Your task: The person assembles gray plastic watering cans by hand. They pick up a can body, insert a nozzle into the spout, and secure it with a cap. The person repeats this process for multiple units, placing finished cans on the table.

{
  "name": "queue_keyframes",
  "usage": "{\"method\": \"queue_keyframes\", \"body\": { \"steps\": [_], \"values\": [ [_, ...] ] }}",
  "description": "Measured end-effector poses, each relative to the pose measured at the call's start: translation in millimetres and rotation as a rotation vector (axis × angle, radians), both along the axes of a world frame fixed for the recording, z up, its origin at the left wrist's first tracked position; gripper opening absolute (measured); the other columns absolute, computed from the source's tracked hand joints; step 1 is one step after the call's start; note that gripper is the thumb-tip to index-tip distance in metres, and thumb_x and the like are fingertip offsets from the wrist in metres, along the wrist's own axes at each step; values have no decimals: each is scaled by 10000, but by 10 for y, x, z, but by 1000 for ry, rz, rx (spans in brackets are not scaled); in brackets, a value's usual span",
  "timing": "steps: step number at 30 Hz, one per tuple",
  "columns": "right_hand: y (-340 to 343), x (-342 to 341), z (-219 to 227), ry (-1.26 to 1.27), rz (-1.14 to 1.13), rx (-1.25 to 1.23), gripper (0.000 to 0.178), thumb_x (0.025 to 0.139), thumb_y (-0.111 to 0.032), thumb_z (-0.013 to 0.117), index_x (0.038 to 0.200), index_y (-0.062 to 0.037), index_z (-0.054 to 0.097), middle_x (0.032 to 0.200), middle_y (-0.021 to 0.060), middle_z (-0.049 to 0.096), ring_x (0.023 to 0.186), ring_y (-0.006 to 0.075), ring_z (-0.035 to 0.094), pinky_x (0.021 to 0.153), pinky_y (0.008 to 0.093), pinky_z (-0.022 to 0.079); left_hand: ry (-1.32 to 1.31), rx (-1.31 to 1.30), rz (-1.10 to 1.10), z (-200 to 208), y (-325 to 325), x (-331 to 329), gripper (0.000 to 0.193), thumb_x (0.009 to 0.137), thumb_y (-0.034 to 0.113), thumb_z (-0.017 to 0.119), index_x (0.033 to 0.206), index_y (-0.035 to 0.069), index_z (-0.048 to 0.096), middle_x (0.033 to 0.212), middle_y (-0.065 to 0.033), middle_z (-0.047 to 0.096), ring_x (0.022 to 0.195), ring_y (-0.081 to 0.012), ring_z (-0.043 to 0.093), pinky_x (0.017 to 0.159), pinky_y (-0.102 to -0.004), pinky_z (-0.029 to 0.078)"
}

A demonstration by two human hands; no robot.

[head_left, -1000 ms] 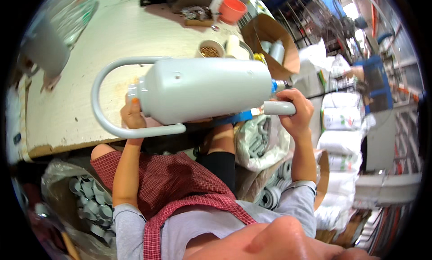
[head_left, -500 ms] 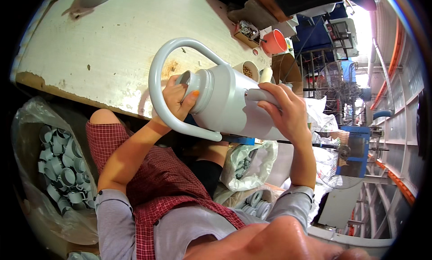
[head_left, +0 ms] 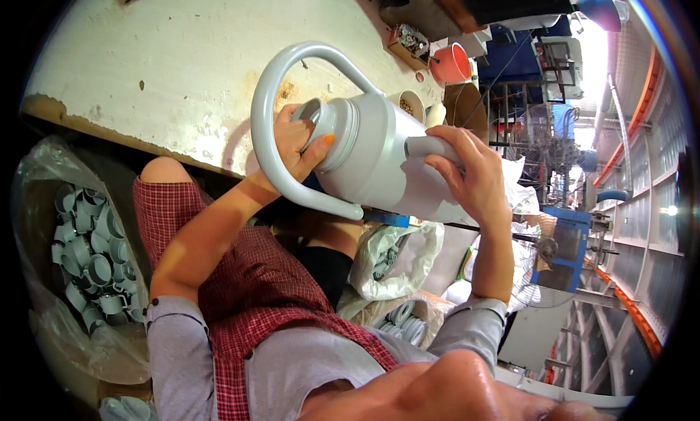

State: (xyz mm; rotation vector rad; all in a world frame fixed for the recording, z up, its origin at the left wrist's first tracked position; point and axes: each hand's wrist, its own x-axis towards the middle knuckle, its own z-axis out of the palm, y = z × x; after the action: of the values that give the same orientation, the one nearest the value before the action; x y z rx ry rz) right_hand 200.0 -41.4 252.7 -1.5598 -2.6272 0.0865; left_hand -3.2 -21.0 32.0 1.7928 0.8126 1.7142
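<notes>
I hold a pale grey plastic watering can (head_left: 379, 158) on its side above my lap, its big looped handle (head_left: 277, 107) toward the left. My left hand (head_left: 295, 140) grips the can's neck by the screw cap, inside the loop of the handle. My right hand (head_left: 467, 177) is closed around the short spout stub on the can's right side. The can's far end is hidden behind my right hand.
A worn white worktable (head_left: 168, 64) lies ahead, with an orange cup (head_left: 450, 64) and a small box of parts (head_left: 408, 42) at its far end. A clear bag of grey plastic caps (head_left: 80, 253) sits at my left, another bag (head_left: 394, 260) by my knees. Blue machinery (head_left: 561, 246) stands right.
The view has swung left and the can has tilted, its handle end now lower left. My left hand moved onto the neck by the cap; my right hand stays on the spout stub.
</notes>
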Motion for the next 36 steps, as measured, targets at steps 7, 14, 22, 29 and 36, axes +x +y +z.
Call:
{"method": "queue_keyframes", "body": {
  "steps": [7, 14, 22, 29, 36],
  "values": [
    [23, 8, 23, 12, -46, -93, 331, 846, -288, 726, 1093, -92, 625, 916, 137, 685, 707, 325, 667, 633, 379, 525, 3, 8, -19, -17, 9, -4, 358, 959, 255, 536, 710, 10, 613, 648, -114, 571, 680, -316, 575, 868, -467, 419],
    [32, 13, -14, -4, -35, -84, 338, 844, -297, 726, 1091, -91, 625, 904, 138, 688, 720, 331, 673, 633, 382, 527, 4, 29, -2, -18, 13, -13, 325, 939, 235, 564, 711, 7, 607, 652, -113, 570, 707, -310, 580, 865, -479, 420],
    [-39, 19, -48, -17, -13, -28, 330, 839, -305, 726, 1085, -106, 629, 876, 135, 681, 713, 332, 664, 628, 390, 519, 21, 35, 18, -28, -38, -4, 319, 937, 231, 568, 722, -1, 610, 656, -127, 579, 698, -329, 585, 885, -472, 421],
    [-67, 79, -111, -8, 13, 108, 331, 858, -405, 669, 995, -107, 621, 818, 113, 655, 700, 337, 640, 614, 407, 501, -44, -213, -11, -11, -110, 105, 415, 987, 314, 512, 769, -14, 644, 677, -155, 616, 698, -345, 576, 877, -452, 406],
    [413, 284, -15, -74, 476, 438, 407, 844, -543, 644, 872, -142, 583, 639, 37, 598, 545, 290, 621, 445, 384, 473, -264, -485, 147, 220, -69, 103, 508, 982, 438, 541, 890, -39, 689, 747, -82, 629, 772, -159, 553, 723, -319, 451]
  ]
}}
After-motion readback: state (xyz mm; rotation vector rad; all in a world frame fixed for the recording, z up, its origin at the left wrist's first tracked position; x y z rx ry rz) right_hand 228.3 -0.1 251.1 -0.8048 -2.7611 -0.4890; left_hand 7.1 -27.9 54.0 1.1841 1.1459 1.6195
